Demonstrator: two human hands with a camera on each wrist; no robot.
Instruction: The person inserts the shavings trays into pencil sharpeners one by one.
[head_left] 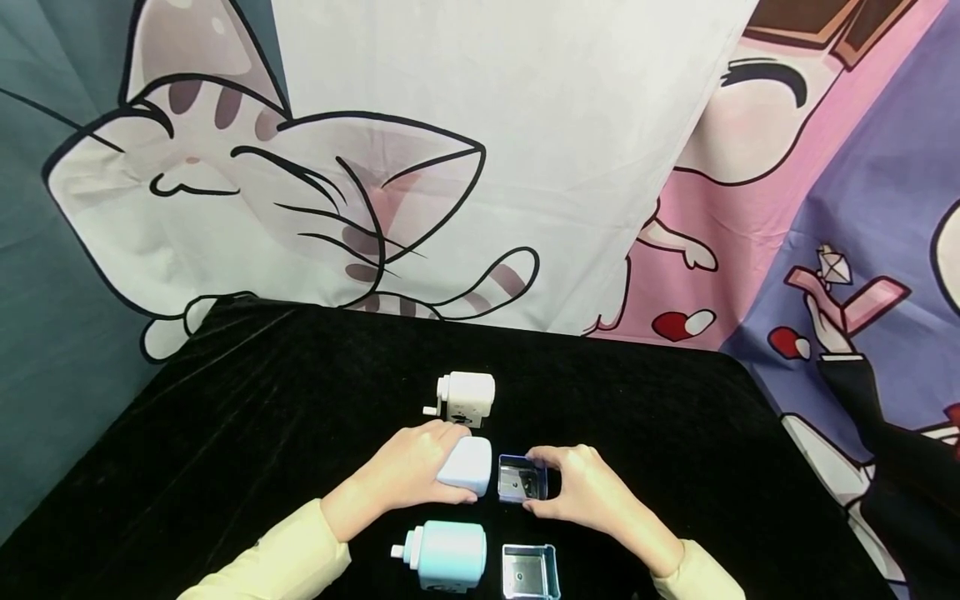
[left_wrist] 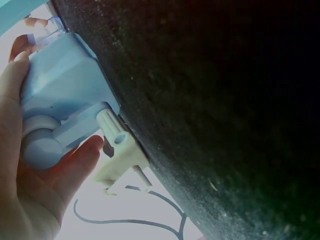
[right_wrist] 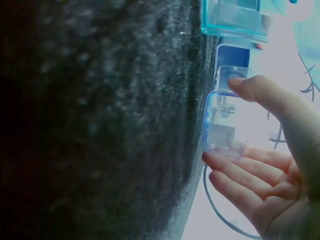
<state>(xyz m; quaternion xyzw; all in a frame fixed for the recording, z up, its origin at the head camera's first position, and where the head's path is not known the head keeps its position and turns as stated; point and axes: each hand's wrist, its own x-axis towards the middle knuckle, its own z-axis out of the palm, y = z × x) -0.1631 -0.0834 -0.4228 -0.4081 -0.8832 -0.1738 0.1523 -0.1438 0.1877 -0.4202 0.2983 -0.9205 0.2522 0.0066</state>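
gripping pale blue sharpener, left fingers curled round it; right fingers spread wide, clamped across clear tray.

head view bright, clear; wrist views hazy, backdrop overexposed, black cloth dim, grainy.

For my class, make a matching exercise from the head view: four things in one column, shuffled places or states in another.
1. White sharpener
2. Pale blue sharpener
3. Turquoise sharpener
4. Blue-rimmed clear container

A. Held by the right hand
B. Frontmost of the four
C. Farthest back of the four
D. Held by the left hand

Pairs: 1-C; 2-D; 3-B; 4-A
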